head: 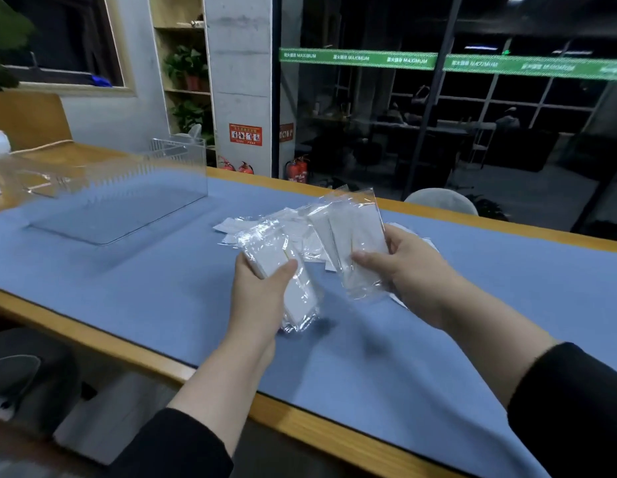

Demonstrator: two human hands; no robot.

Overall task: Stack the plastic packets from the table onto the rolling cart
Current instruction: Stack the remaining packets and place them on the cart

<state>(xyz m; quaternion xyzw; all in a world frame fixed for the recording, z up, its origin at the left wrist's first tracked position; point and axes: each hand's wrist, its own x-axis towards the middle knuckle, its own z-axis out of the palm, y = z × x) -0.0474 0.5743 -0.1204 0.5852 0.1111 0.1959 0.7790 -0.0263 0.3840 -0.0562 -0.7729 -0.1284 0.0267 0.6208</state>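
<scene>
The left hand (265, 288) has its grip closed round a clear plastic packet with a white insert (286, 270), long axis running away and to the left. The right hand (407, 270) pinches a fanned bundle of like packets (352, 236), standing nearly upright. More loose packets (238, 225) lie on the blue-matted counter (438, 374) just beyond both hands, roughly between them, the left a shade nearer. The rolling cart is out of view.
</scene>
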